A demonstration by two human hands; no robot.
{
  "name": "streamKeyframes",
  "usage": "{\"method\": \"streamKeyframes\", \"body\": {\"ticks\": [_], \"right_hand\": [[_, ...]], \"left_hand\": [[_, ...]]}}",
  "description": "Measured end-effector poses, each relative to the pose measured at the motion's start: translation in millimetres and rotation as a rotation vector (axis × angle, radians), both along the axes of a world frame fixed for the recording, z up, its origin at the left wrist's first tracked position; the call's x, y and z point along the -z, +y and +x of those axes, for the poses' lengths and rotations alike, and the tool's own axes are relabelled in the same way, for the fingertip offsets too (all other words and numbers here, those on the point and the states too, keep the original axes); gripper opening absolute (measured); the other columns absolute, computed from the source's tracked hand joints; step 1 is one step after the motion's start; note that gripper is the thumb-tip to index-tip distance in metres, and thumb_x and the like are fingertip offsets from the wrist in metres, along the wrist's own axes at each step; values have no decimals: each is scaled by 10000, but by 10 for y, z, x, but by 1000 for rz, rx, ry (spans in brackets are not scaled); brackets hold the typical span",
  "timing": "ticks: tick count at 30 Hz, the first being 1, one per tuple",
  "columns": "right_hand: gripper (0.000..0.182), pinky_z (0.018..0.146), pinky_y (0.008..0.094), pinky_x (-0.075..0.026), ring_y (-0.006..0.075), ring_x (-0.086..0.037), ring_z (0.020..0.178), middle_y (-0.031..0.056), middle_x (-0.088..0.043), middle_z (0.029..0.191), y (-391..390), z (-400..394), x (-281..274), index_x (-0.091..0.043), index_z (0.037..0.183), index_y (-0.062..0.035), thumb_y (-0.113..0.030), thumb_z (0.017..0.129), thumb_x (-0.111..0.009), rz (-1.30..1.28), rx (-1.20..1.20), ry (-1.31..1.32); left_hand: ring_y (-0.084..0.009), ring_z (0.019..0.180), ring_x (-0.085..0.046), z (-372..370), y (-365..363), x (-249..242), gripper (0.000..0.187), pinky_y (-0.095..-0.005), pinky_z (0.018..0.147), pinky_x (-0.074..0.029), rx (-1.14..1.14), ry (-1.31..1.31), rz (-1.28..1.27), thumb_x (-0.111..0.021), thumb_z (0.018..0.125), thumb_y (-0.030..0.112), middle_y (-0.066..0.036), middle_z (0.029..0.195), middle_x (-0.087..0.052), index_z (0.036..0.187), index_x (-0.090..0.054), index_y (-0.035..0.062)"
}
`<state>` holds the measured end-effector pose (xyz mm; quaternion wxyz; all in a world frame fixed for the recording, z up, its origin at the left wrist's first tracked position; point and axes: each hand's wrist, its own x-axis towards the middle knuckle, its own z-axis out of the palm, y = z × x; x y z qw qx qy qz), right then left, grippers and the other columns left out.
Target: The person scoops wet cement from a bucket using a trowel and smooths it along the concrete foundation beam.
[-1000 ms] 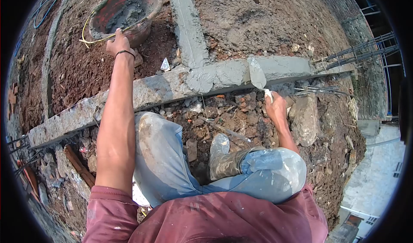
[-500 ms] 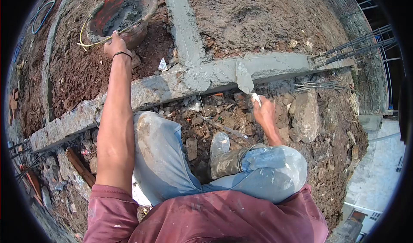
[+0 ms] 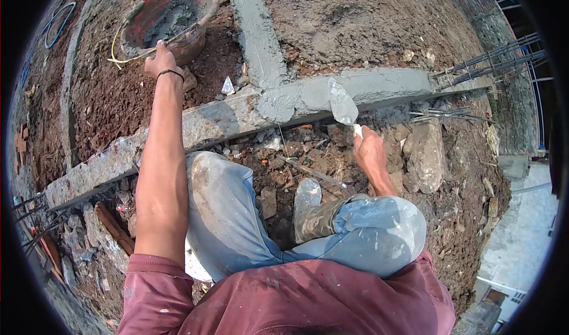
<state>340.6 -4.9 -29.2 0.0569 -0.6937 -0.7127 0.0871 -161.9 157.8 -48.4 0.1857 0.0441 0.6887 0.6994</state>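
My left hand [image 3: 160, 61] is closed on the near rim of a wide, reddish bucket [image 3: 192, 43], which tilts towards me. Grey wet mortar [image 3: 173, 22] clings inside it, and a yellow cord runs along the rim by my fingers. In my right hand [image 3: 370, 151] is a trowel [image 3: 342, 104], gripped by its white handle. The blade, smeared with grey, lies against the near side of the concrete beam [image 3: 391, 88]. Fresh smooth mortar covers the beam's right part, while its left part is rough and bare.
A second mortar-covered strip [image 3: 255, 33] meets the beam from behind. Steel rods [image 3: 498, 62] stick out at the beam's right end. A large stone [image 3: 424, 157] and rubble lie in front, near my boot [image 3: 311, 216]. A taut string runs along the beam.
My right hand and the trowel have shifted slightly right and the blade has turned a little. My left hand keeps its place on the bucket rim; the whole view has shifted slightly.
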Motion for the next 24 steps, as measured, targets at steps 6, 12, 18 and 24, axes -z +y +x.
{"method": "streamKeyframes", "body": {"ticks": [6,12,18,24], "right_hand": [[215,756,548,-505,502,-652,846,311,-674,915,-111,-308,94,-648,1014,50,-132,907,-612,-94,-57,252],[257,778,568,-507,480,-645,902,280,-666,1010,-163,-548,-3,-622,1083,25,-176,927,-586,-173,-171,208],[411,823,540,-543,472,-669,917,297,-633,1138,-135,-173,-1,-583,1265,60,-216,965,-532,-201,-95,16],[329,813,560,-534,482,-665,913,300,-661,1028,108,432,86,-627,1092,53,-233,967,-524,-45,31,-48]], "left_hand": [[-236,778,-699,-34,49,83,357,-383,706,-585,-1,21,-32,-774,870,246,-181,948,-692,913,-635,-81],[-238,806,-675,-102,53,134,397,-403,744,-568,20,-1,-55,-790,856,282,-183,960,-690,915,-643,-82],[-251,808,-671,-195,116,228,425,-420,737,-593,50,-55,-10,-780,868,294,-178,962,-667,972,-627,-89],[-275,793,-682,-195,134,228,345,-464,703,-619,101,-111,100,-747,905,225,-187,989,-647,961,-547,-51]]}}
